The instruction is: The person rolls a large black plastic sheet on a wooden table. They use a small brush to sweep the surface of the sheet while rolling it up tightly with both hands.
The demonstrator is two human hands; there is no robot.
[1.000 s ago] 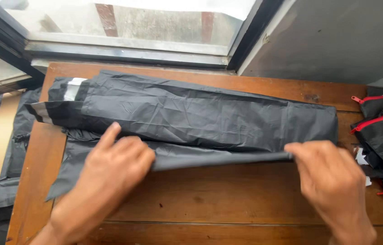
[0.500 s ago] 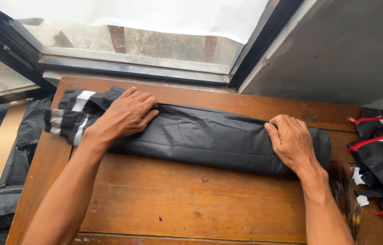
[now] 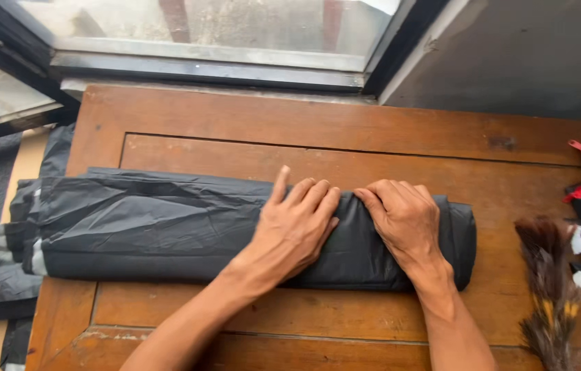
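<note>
Fingers point(image 3: 318, 196) of left hand point(image 3: 297, 230) and right hand point(image 3: 404, 220): flat, pressing, not clenched, side by side on folded black garment point(image 3: 167, 230). Garment: lengthwise across wooden worktop point(image 3: 304, 127), left end overhanging. Step: flattening the fold. Feather duster point(image 3: 545, 275) at right. No containers visible.

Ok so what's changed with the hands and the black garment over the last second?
The black garment went from a wide, half-folded spread to a narrower long bundle. Both hands moved to its right end: the left hand slid in from the striped end, and the right hand now lies close beside it, both pressing flat on top. The wooden table and the feather duster at the right have not moved.
</note>
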